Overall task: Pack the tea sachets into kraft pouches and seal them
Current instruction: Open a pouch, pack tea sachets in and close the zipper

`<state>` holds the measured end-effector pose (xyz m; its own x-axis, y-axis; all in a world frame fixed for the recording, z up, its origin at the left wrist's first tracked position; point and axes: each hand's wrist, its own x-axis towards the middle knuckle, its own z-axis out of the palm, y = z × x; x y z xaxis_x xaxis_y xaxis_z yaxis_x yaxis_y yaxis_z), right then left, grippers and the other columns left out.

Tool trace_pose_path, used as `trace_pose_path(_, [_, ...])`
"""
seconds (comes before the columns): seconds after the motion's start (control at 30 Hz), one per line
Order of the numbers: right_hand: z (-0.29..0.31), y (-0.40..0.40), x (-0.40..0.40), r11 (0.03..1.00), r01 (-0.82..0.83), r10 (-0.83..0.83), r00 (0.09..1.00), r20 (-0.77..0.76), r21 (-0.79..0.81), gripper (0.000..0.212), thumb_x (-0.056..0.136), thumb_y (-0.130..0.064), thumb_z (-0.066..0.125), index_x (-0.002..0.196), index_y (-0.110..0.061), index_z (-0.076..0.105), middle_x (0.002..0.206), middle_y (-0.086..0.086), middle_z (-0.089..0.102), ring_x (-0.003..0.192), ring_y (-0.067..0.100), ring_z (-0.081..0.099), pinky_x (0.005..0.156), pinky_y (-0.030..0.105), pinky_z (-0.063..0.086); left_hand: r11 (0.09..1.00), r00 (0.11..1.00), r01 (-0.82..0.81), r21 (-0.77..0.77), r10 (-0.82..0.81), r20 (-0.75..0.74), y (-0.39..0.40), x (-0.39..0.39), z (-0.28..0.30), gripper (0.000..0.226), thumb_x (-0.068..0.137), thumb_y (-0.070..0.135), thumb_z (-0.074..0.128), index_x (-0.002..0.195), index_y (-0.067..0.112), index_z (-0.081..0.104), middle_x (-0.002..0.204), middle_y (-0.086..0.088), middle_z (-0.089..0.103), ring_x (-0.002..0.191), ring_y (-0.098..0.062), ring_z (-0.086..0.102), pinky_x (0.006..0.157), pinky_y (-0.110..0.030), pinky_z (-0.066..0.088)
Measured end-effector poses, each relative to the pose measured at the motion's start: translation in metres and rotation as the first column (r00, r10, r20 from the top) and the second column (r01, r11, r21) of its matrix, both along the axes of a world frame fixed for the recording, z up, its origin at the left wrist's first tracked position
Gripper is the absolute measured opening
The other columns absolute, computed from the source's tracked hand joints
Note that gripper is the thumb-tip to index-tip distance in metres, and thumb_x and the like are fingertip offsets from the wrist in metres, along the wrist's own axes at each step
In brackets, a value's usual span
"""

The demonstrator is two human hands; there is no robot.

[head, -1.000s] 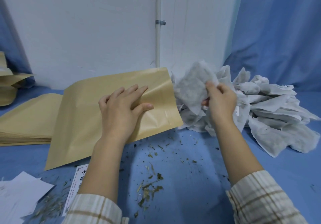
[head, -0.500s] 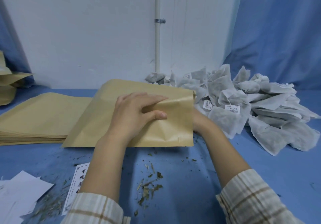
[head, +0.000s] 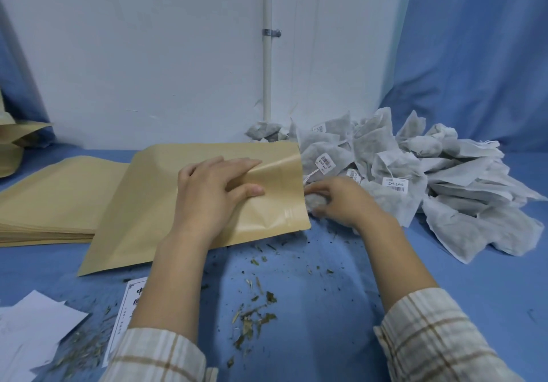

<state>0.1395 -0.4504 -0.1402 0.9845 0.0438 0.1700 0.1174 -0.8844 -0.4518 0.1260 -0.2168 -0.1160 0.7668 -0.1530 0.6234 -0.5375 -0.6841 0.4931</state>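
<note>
Here, the left hand (head: 213,191) pinches the kraft pouch (head: 189,203) mouth apart on the desk (head: 326,292) so the right hand (head: 341,200), its grip closed around a tea sachet (head: 314,202), can feed it in.

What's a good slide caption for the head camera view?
Left hand holds kraft pouch open; right hand feeds a tea sachet in.

the kraft pouch (head: 154,209) lies in the middle of the table (head: 489,292), its left edge overlapping a stack of pouches (head: 53,197). the sachet heap (head: 415,180) lies right of it. loose leaves (head: 252,316) lie in front, papers (head: 32,331) at front left.
</note>
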Motion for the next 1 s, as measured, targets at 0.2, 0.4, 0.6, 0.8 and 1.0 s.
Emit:
trace_pose_path(0.2, [0.025,-0.023,-0.008,0.811,0.137,-0.345,0.897,0.276,0.569,0.025,0.085,-0.043,0.058,0.106,-0.03,0.058,0.097,-0.003,0.061,0.086,0.015,0.058,0.063,0.022,0.045,0.997,0.997,-0.067,0.026,0.066,0.03,0.001,0.006,0.0,0.035,0.08,0.05,0.062,0.115,0.045,0.062,0.126,0.021,0.059,0.128,-0.011,0.04,0.098,-0.02,0.011])
trace_pose_path(0.4, [0.03,-0.013,-0.012,0.501,-0.069,-0.115,0.983,0.146,0.863,0.019,0.084,-0.037,0.065,0.087,-0.019,0.059,0.063,0.002,0.057,0.044,0.015,0.047,0.04,0.022,0.037,0.998,0.997,-0.065,0.0,0.065,0.044,0.003,0.005,0.002,0.037,0.079,0.048,0.065,0.116,0.046,0.061,0.13,0.024,0.055,0.131,-0.009,0.038,0.096,-0.017,0.01])
trace_pose_path(0.6, [0.039,0.0,-0.013,0.474,-0.031,-0.201,0.969,0.142,0.88,0.031,0.079,-0.055,0.06,0.085,-0.025,0.065,0.072,-0.004,0.067,0.061,0.013,0.062,0.051,0.023,0.046,0.999,0.999,-0.036,-0.008,0.036,0.024,0.002,0.004,0.001,0.038,0.078,0.046,0.067,0.116,0.046,0.062,0.126,0.027,0.054,0.129,-0.008,0.04,0.098,-0.018,0.012])
trace_pose_path(0.8, [0.036,0.003,-0.014,0.514,0.055,0.015,0.997,-0.072,0.856,0.011,0.068,-0.031,0.055,0.062,-0.023,0.049,0.059,-0.004,0.046,0.058,0.014,0.043,0.055,0.03,0.031,0.997,0.998,0.056,-0.054,-0.054,0.032,0.001,-0.001,0.006,0.038,0.077,0.042,0.07,0.102,0.063,0.05,0.117,0.037,0.048,0.128,-0.005,0.042,0.109,-0.029,0.019])
trace_pose_path(1.0, [0.039,0.017,-0.014,0.671,-0.074,-0.007,0.994,0.105,0.738,0.011,0.078,-0.016,0.065,0.084,-0.021,0.058,0.061,-0.008,0.057,0.057,0.011,0.052,0.052,0.02,0.041,0.978,0.981,0.193,-0.076,-0.192,0.021,-0.01,-0.009,0.014,0.04,0.068,0.053,0.065,0.105,0.06,0.052,0.121,0.032,0.055,0.127,-0.007,0.044,0.111,-0.044,0.026])
